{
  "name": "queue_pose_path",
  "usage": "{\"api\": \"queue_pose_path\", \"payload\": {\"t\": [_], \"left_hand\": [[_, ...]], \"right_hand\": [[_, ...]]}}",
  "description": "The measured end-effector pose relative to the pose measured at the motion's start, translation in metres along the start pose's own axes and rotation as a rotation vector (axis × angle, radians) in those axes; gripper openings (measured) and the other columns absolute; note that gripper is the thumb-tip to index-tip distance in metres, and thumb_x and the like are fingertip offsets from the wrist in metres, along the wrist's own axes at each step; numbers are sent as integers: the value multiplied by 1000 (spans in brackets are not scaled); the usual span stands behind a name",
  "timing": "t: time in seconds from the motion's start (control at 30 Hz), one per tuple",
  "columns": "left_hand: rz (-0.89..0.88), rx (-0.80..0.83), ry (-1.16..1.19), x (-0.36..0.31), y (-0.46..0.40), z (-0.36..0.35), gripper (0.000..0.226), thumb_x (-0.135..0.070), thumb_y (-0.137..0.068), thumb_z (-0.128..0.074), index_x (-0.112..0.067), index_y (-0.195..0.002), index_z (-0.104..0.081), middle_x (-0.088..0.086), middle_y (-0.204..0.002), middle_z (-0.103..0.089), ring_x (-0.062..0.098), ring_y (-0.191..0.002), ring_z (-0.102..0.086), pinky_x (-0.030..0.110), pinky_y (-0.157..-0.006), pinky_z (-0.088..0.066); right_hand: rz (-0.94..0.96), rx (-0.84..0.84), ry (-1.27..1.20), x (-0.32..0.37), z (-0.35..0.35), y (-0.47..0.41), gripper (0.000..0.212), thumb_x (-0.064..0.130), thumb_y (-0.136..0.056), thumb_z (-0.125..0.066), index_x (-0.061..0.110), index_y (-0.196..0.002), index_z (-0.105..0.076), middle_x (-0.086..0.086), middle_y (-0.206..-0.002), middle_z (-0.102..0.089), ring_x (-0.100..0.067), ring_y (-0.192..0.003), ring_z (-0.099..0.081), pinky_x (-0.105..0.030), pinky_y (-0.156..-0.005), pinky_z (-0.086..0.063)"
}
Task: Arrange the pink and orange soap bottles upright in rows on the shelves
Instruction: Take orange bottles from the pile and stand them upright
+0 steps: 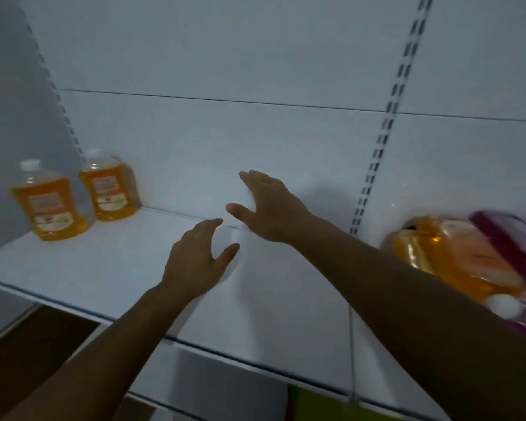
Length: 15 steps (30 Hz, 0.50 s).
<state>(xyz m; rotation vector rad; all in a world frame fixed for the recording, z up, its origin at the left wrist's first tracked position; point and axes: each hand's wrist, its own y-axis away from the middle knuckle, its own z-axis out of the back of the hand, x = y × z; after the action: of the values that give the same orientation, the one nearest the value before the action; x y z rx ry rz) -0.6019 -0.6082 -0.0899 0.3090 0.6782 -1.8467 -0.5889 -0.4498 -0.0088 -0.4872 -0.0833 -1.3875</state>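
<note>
Two orange soap bottles stand upright at the left end of the white shelf [82,268]: one nearer the front [47,203], one behind it by the back wall [111,188]. At the right edge an orange bottle [456,262] lies on its side, with a pink bottle [507,238] lying against it, both blurred. My left hand [195,259] and my right hand [271,208] hover over the middle of the shelf with fingers spread, holding nothing. The right hand reaches further, close to the back wall.
A slotted metal upright [386,129] runs down the white back panel at the right, another at the left [64,107]. Below the shelf edge, a lower shelf and something green [313,402] show.
</note>
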Motion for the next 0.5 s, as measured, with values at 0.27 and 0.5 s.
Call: {"api": "queue_pose_path", "payload": {"t": [0.27,0.5], "left_hand": [[-287,126,187,-164,23,-70,66,-48,-88,-60,-18,-143,-40,2,-147,-45,19,-130,-45,39,-108,-39],[-549,280,327,-241,32,-96,64,-25,-89,-65,-19,-145,-35,1,-145,-43,11,-126,-40,24,-99,-32]], "right_hand": [[-233,-166,37,-107,95,114,70,50,-94,-52,16,-149,-28,-4,-156,-30,-23,-142,-28,-43,-114,-30],[-455,-200,92,-163,143,182,60,46,-93,-55,13,-141,-40,-8,-144,-47,-26,-128,-47,-35,-100,-41]]}}
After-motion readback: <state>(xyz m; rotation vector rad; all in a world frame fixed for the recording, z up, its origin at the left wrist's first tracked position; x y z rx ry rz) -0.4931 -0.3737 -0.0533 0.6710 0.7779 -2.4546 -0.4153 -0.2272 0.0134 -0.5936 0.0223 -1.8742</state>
